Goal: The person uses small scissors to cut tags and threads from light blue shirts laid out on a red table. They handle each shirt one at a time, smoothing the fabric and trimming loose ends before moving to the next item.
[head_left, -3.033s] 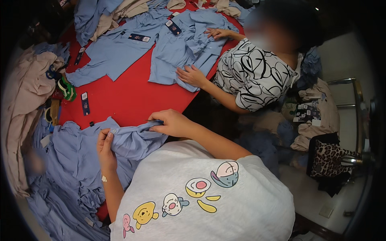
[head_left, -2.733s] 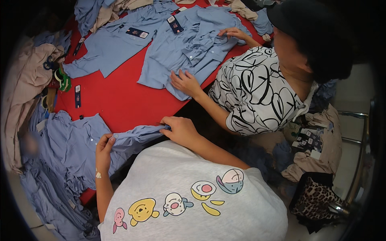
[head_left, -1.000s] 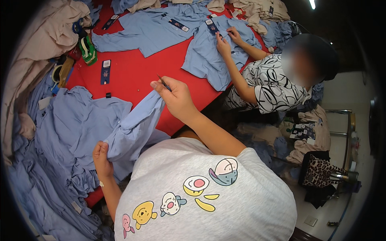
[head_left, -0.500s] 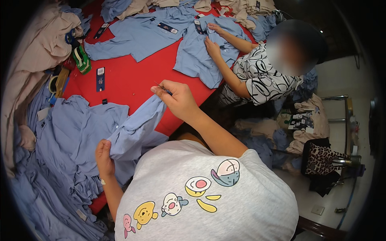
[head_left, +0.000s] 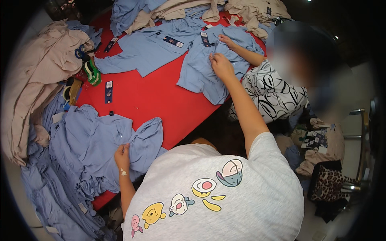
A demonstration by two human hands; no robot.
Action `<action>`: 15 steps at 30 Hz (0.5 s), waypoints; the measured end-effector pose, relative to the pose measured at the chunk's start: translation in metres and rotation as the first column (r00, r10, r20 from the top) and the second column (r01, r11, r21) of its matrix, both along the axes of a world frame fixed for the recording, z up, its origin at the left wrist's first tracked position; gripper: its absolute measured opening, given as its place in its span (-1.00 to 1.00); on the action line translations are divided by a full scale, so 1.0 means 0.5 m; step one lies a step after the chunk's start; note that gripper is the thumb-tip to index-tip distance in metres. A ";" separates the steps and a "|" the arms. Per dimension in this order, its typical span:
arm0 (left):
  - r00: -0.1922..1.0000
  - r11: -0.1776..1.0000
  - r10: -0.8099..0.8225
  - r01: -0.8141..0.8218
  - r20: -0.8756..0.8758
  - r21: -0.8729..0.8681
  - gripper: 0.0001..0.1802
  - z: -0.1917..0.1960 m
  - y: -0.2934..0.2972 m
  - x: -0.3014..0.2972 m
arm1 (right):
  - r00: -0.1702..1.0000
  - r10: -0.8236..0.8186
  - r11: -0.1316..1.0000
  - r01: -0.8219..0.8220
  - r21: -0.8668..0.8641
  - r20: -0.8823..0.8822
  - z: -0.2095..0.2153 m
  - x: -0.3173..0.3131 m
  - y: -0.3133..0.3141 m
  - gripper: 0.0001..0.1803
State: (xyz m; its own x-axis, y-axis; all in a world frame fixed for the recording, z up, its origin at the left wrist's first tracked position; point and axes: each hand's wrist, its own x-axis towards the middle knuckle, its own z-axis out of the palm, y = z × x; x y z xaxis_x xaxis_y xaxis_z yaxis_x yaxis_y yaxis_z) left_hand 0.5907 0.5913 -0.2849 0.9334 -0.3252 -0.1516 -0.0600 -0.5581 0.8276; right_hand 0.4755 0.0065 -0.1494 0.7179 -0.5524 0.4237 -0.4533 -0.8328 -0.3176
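A light blue shirt (head_left: 86, 138) lies rumpled on the red table (head_left: 132, 96) in front of me. My left hand (head_left: 122, 156) is closed on its cloth near the sleeve. My right arm reaches far forward, and my right hand (head_left: 222, 67) is closed over a second blue shirt (head_left: 201, 76) in front of the co-worker. Whether those fingers grip cloth or a small object I cannot make out. Beyond my fingertips, a dark hang tag (head_left: 205, 39) lies on that shirt. One co-worker's hand (head_left: 228, 41) rests close by on the same shirt.
Another blue shirt (head_left: 140, 52) is spread at the far side, bearing a hang tag (head_left: 173, 41). A loose dark tag (head_left: 109, 92) lies mid-table. Beige garments (head_left: 44, 88) are heaped at left beside a green tape dispenser (head_left: 92, 73). The co-worker in a patterned top (head_left: 277, 96) stands at right.
My right hand has let go of the blue sleeve and swung forward right to the co-worker's shirt. The sleeve has dropped onto the table; my left hand has shifted slightly right.
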 end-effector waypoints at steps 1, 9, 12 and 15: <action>0.999 0.999 0.032 -0.032 -0.004 0.012 -0.59 0.008 0.000 -0.005 | 0.996 -0.078 0.994 0.081 0.068 -0.049 0.005 0.010 -0.022 -0.73; 0.975 0.974 0.218 -0.220 0.039 0.061 -0.56 -0.002 -0.025 -0.047 | 0.983 0.007 0.972 0.036 0.231 -0.181 -0.098 0.020 -0.196 -0.49; 0.965 0.961 0.255 -0.260 0.058 0.097 -0.52 -0.007 -0.032 -0.058 | 0.946 0.034 0.937 0.081 0.338 -0.322 -0.083 0.027 -0.213 -0.48; 0.955 0.951 0.293 -0.297 0.051 0.087 -0.48 -0.012 -0.061 -0.068 | 0.925 0.034 0.935 0.104 0.340 -0.378 -0.080 0.013 -0.254 -0.50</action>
